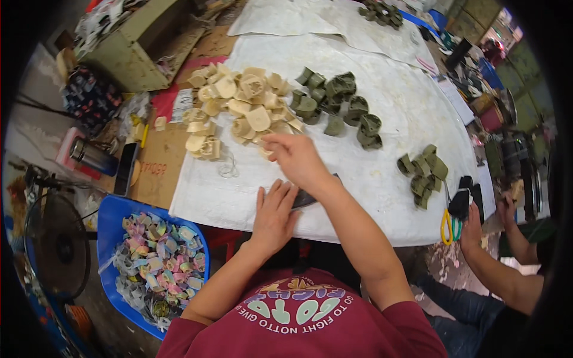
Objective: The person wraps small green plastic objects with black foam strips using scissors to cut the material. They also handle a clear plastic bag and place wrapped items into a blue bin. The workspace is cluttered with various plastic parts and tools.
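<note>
My left hand (276,212) lies near the front edge of the white sheet (358,185), fingers stretched out. Close beside its fingertips is a dark flat piece (305,198), partly covered by my right forearm. My right hand (296,160) reaches over to the near side of a heap of cream curved pieces (258,119). Its fingers are bent together at a cream piece (264,153); what they grip, if anything, is hidden. Left of that hand a loop of thin thread (227,169) rests on the sheet. Several olive-green curved pieces (341,86) lie right of the heap.
At lower left stands a blue tub (107,224) of multicoloured pieces. A phone (125,169) and a metal flask (89,152) lie beyond it, near a fan (58,247). More green pieces (424,173) lie at right, near a co-worker's hand (471,230) and scissors (447,225).
</note>
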A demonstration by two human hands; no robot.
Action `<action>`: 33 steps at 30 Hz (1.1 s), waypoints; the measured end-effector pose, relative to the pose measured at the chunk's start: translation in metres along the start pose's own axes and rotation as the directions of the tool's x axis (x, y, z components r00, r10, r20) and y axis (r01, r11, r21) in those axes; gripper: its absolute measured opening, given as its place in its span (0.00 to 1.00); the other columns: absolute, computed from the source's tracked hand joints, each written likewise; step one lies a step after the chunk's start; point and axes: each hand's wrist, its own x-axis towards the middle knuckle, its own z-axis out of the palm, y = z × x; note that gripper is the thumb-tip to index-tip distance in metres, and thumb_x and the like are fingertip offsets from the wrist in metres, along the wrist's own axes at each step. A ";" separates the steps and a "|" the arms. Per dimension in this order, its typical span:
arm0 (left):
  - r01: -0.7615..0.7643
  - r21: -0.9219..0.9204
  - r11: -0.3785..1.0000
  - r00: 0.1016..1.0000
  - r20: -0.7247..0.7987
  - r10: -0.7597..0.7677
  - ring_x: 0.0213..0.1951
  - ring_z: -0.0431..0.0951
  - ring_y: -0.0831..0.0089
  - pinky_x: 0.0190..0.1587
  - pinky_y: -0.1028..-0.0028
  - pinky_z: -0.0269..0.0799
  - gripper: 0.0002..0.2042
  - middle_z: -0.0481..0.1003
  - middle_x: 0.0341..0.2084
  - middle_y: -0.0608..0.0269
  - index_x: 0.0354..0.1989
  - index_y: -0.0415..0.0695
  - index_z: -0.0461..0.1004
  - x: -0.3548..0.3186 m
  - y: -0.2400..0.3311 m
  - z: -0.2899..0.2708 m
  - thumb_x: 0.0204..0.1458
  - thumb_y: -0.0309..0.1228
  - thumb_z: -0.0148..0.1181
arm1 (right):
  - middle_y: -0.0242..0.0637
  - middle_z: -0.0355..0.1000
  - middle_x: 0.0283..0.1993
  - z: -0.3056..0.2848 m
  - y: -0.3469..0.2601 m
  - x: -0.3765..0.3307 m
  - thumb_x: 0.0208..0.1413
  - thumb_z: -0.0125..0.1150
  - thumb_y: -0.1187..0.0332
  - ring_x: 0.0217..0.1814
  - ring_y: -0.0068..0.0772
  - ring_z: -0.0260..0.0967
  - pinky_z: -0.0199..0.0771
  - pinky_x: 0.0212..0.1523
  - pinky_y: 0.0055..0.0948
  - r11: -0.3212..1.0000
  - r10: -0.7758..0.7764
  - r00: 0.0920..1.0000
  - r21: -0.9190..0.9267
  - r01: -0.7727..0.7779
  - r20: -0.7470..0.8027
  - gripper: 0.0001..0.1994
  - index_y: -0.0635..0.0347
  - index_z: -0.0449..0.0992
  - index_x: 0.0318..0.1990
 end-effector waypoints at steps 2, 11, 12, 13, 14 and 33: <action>-0.016 -0.040 0.999 0.999 -0.039 0.014 0.62 0.61 0.48 0.63 0.44 0.48 0.28 0.66 0.56 0.51 0.59 0.41 0.63 0.001 -0.001 0.003 0.46 0.21 0.60 | 0.42 0.76 0.31 -0.034 0.017 -0.020 0.56 0.53 0.74 0.31 0.31 0.75 0.75 0.35 0.25 0.991 0.113 0.982 0.088 -0.101 -0.150 0.12 0.67 0.76 0.46; -0.136 -0.261 0.956 0.984 0.074 0.160 0.61 0.62 0.48 0.63 0.61 0.58 0.30 0.66 0.54 0.45 0.60 0.39 0.62 0.025 0.008 0.007 0.45 0.18 0.60 | 0.43 0.69 0.53 -0.093 0.031 -0.123 0.44 0.64 0.73 0.57 0.42 0.64 0.63 0.59 0.39 0.790 -0.184 0.975 -0.572 0.223 0.126 0.24 0.61 0.71 0.54; -0.154 -0.254 0.955 0.982 0.070 0.177 0.61 0.62 0.47 0.62 0.63 0.59 0.30 0.66 0.55 0.44 0.61 0.39 0.61 0.027 0.010 0.009 0.45 0.18 0.61 | 0.42 0.68 0.55 -0.091 0.031 -0.128 0.43 0.66 0.73 0.60 0.44 0.62 0.60 0.62 0.41 0.742 -0.179 0.967 -0.620 0.254 0.182 0.26 0.60 0.70 0.55; -0.135 -0.269 0.954 0.986 0.055 0.155 0.61 0.62 0.47 0.63 0.62 0.59 0.31 0.65 0.56 0.43 0.61 0.38 0.60 0.029 0.014 0.009 0.45 0.18 0.61 | 0.42 0.69 0.53 -0.093 0.034 -0.133 0.43 0.66 0.73 0.58 0.43 0.63 0.60 0.60 0.40 0.740 -0.208 0.968 -0.625 0.250 0.141 0.25 0.59 0.71 0.53; -0.113 -0.279 0.954 0.991 0.039 0.129 0.61 0.62 0.47 0.63 0.62 0.59 0.32 0.64 0.56 0.43 0.62 0.38 0.59 0.030 0.018 0.006 0.45 0.18 0.61 | 0.42 0.70 0.51 -0.092 0.042 -0.136 0.44 0.66 0.72 0.57 0.43 0.64 0.60 0.59 0.40 0.739 -0.240 0.965 -0.626 0.250 0.103 0.24 0.59 0.71 0.52; -0.018 -0.253 0.967 0.997 -0.083 -0.003 0.57 0.68 0.57 0.60 0.65 0.61 0.33 0.70 0.51 0.48 0.64 0.40 0.58 0.021 0.012 0.013 0.46 0.18 0.61 | 0.34 0.70 0.35 -0.065 0.037 -0.124 0.43 0.65 0.76 0.39 0.32 0.66 0.64 0.42 0.33 0.854 -0.147 0.961 -0.521 0.003 -0.235 0.22 0.60 0.73 0.50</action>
